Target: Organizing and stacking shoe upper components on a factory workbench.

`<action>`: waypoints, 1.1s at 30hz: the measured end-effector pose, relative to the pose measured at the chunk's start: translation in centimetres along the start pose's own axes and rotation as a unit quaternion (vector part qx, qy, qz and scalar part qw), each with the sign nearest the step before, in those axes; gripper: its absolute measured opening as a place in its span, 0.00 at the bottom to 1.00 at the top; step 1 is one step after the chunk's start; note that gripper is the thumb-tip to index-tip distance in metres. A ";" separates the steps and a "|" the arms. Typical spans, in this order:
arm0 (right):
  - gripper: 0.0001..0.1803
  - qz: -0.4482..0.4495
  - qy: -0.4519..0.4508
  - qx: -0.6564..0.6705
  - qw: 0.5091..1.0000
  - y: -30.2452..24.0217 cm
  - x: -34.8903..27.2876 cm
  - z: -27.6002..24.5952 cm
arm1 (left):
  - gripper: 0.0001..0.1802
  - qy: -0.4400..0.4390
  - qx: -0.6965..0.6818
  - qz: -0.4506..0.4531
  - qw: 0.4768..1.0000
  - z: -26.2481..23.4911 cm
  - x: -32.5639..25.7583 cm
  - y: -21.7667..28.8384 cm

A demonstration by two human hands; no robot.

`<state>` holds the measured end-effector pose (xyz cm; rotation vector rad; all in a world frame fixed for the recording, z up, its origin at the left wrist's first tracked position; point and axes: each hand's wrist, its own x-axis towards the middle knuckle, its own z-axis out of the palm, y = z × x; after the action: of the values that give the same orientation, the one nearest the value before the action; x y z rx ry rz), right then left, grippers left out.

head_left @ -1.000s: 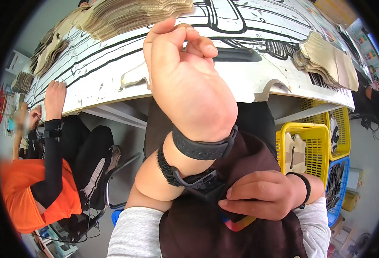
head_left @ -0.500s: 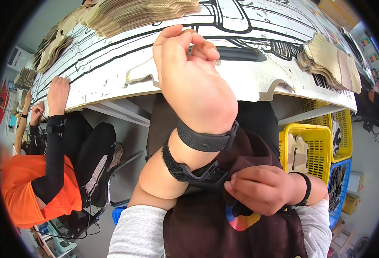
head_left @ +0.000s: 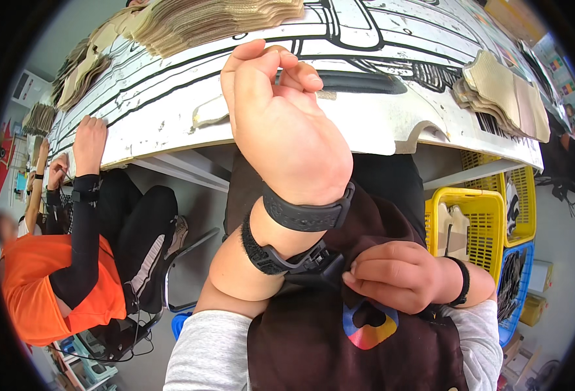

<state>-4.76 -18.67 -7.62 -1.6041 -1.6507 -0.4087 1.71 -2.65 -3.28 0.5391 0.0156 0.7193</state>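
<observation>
My left hand [head_left: 287,130] is raised palm up over the table's near edge, fingers loosely curled and apart, with nothing in them. A smooth black wristband [head_left: 308,212] circles that wrist. Lower on the same forearm sits a black strap [head_left: 271,259] with a fuzzy part, a buckle and a small dark box. Beside this strap, in front of my dark brown apron [head_left: 359,355], my right hand [head_left: 398,277] is closed with fingertips pinched together. What the pinch holds is hidden. A thin black band [head_left: 462,281] is round my right wrist.
On the white table [head_left: 163,124] with black line drawings lie a long stack of beige fabric pieces [head_left: 216,26] and a smaller stack [head_left: 502,94] at right. Yellow baskets [head_left: 470,195] and a blue basket [head_left: 521,260] stand at right. A person in orange [head_left: 59,280] sits at left.
My left hand and forearm have shifted slightly left. My right hand has turned a little and moved slightly up, staying pinched beside the strap.
</observation>
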 end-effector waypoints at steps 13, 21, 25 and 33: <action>0.14 0.055 -0.030 0.069 0.996 0.1 0.8 -0.9 | 0.12 -0.007 0.011 0.052 0.999 0.0 -0.2 0.3; 0.10 -0.059 -0.021 0.022 0.998 0.5 0.3 -0.3 | 0.13 -0.014 0.000 0.024 1.000 0.2 -0.4 0.4; 0.09 -0.075 -0.020 0.002 0.997 0.4 0.2 -0.3 | 0.14 -0.010 0.001 0.021 1.000 0.2 -0.5 0.5; 0.08 -0.103 0.003 0.006 0.995 0.8 -0.3 0.0 | 0.13 -0.006 0.004 0.019 1.000 0.2 -0.6 0.5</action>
<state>-4.02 -18.75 -8.06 -1.4253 -1.8174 -0.5069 0.99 -2.81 -2.97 0.5522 -0.0024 0.7531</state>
